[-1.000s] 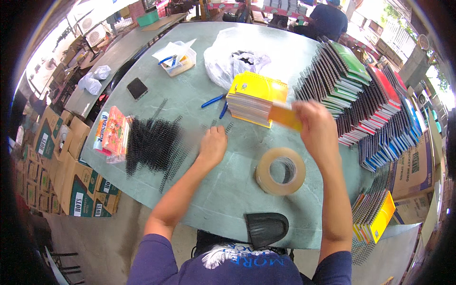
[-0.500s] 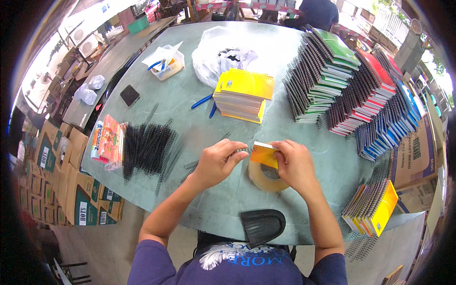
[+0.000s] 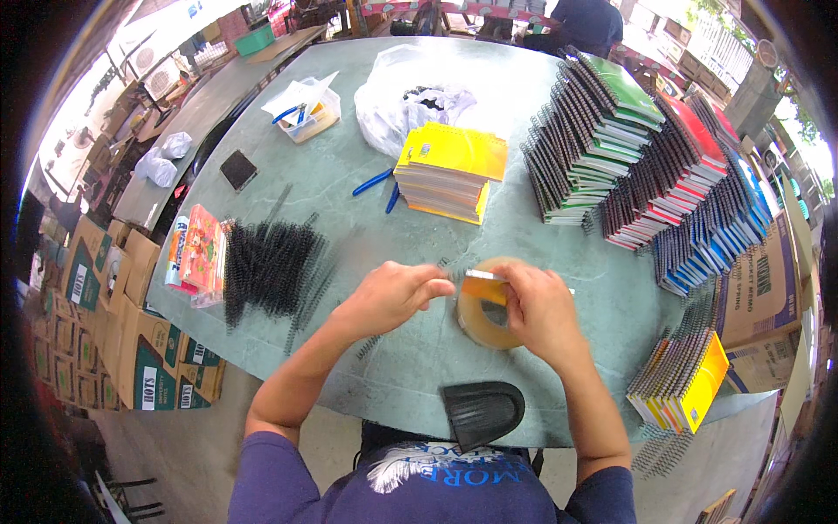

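Note:
My right hand (image 3: 543, 306) grips a small pad with a yellow-orange cover (image 3: 483, 286), its pale edge turned up. Under that pad lies a wide roll of clear tape (image 3: 476, 327), partly covered by the hand. Just left of the pad, my left hand (image 3: 400, 293) has thumb and fingers pressed together; what they hold, if anything, is too small to make out. Black spiral coil (image 3: 368, 347) shows below the left hand. A pile of black spiral coils (image 3: 272, 272) lies farther left. Beyond my hands stands a stack of yellow pads (image 3: 449, 175).
Blue-handled pliers (image 3: 374, 182) lie beside the yellow stack, near a plastic bag (image 3: 384, 105) and a tub of tools (image 3: 314, 122). Spiral notebooks with green (image 3: 594, 140), red (image 3: 668, 175) and blue (image 3: 716, 227) covers are stacked right. Bound yellow notebooks (image 3: 681, 384) and a black ridged piece (image 3: 483, 414) sit nearer.
The pad in my right hand has tilted, showing less of its cover. My left hand has shifted slightly down, and the coil pieces near it appear farther right and nearer.

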Tool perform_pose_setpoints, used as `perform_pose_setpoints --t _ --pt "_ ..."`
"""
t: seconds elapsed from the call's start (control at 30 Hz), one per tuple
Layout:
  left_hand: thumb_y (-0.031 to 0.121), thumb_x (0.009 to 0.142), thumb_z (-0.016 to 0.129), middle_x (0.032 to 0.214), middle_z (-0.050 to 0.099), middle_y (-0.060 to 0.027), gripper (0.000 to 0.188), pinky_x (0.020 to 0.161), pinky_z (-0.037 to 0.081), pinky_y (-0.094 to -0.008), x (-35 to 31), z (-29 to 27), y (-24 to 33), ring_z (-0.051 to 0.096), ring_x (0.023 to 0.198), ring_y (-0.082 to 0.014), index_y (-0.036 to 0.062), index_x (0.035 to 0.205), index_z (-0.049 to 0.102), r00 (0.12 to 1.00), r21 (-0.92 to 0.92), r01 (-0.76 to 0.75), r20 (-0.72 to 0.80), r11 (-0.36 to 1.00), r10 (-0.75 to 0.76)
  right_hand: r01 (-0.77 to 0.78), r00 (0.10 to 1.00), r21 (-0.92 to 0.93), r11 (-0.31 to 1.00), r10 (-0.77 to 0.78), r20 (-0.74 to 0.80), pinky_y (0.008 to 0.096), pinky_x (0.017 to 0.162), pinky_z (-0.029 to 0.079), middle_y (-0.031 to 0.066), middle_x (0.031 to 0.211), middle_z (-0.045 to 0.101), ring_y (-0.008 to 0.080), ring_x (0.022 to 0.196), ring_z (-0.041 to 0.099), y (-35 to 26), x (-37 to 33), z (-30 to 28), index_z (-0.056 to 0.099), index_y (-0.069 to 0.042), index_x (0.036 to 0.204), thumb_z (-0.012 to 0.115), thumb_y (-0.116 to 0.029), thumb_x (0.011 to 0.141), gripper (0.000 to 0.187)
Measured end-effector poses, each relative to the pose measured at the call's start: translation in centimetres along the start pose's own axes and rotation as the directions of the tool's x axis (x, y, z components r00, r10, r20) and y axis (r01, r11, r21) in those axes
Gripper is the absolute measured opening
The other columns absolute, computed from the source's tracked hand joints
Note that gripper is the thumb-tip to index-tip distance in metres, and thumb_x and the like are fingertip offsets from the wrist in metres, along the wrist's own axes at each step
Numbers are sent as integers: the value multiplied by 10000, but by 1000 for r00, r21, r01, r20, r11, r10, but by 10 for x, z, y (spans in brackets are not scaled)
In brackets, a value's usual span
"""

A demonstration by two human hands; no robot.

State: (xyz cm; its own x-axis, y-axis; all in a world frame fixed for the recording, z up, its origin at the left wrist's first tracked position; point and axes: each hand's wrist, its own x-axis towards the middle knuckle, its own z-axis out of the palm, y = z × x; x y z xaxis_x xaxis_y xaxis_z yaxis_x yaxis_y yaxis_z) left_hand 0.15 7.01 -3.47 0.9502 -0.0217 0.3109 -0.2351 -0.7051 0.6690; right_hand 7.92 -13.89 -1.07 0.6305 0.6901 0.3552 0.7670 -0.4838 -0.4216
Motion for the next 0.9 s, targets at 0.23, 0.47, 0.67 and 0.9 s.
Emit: perform_pose_setpoints --t 0.23,0.47,0.67,0.9 --pt "220 841 633 716 597 -128 243 632 475 -326 5 -9 24 603 661 -248 57 1020 624 992 42 71 105 997 -75 58 973 11 998 -54 -223 371 697 432 39 876 662 222 818 623 -8 0 28 629 -110 946 612 -264 832 192" --pt "253 846 614 829 624 -146 270 659 474 -382 -3 -4 18 612 751 -295 79 1050 591 997 -50 -27 -69 998 23 98 990 -99 990 -107 -90 365 740 426 43 892 655 217 866 612 -10 0 23 612 -106 946 631 -206 803 176" --pt "146 826 637 811 603 -136 235 662 475 -362 -3 -8 17 610 772 -275 33 1029 599 997 48 -72 -28 996 74 80 982 -31 996 -84 -170 385 737 431 63 864 649 238 858 608 -7 -4 24 587 -100 998 628 -129 763 240" --pt "241 778 683 794 579 -131 268 674 462 -392 9 3 35 579 746 -315 25 898 577 980 338 -132 -98 932 174 -101 993 -53 994 97 -65 353 670 494 101 838 664 248 752 639 7 -15 0 635 -54 893 712 -102 711 203"
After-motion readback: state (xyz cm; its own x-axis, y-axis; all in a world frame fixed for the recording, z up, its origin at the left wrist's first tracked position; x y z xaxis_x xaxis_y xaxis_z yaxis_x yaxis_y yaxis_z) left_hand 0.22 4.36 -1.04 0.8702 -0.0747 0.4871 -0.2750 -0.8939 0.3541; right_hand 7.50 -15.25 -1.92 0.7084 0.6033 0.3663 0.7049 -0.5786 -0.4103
